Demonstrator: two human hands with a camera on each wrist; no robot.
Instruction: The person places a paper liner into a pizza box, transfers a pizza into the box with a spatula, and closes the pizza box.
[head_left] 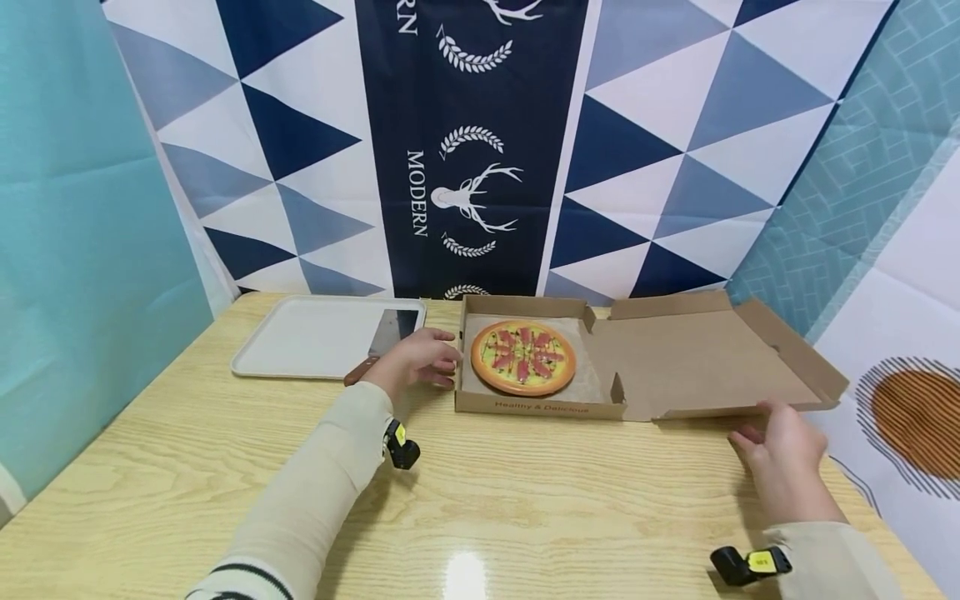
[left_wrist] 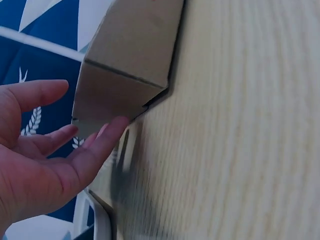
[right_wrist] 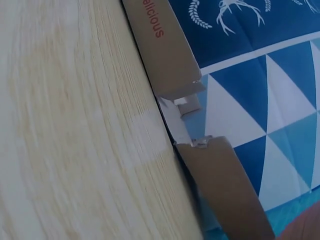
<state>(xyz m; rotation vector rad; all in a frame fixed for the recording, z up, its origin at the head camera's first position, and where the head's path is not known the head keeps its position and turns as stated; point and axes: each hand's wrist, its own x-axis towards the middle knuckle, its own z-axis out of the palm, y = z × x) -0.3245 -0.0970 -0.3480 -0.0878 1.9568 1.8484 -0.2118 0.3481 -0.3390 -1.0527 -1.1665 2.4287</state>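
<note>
An open cardboard pizza box (head_left: 540, 408) lies on the table with a pizza (head_left: 523, 358) on paper inside it. Its lid (head_left: 697, 358) is folded out flat to the right. Beside the box's left wall is my left hand (head_left: 420, 358), its thumb and fingers spread apart, fingertips right at the cardboard (left_wrist: 115, 100). At the lid's front right edge is my right hand (head_left: 787, 442), its fingers partly hidden and its thumb pointing left below the edge. Only a sliver of that hand shows in the right wrist view. I cannot tell whether it pinches the lid.
To the left of the box lies a white tray (head_left: 300, 333). A pizza server (head_left: 392, 333) with a wide metal blade and brown handle rests across the tray's right end, partly behind my left hand. Patterned cloth (head_left: 472, 150) hangs behind the wooden table (head_left: 540, 508).
</note>
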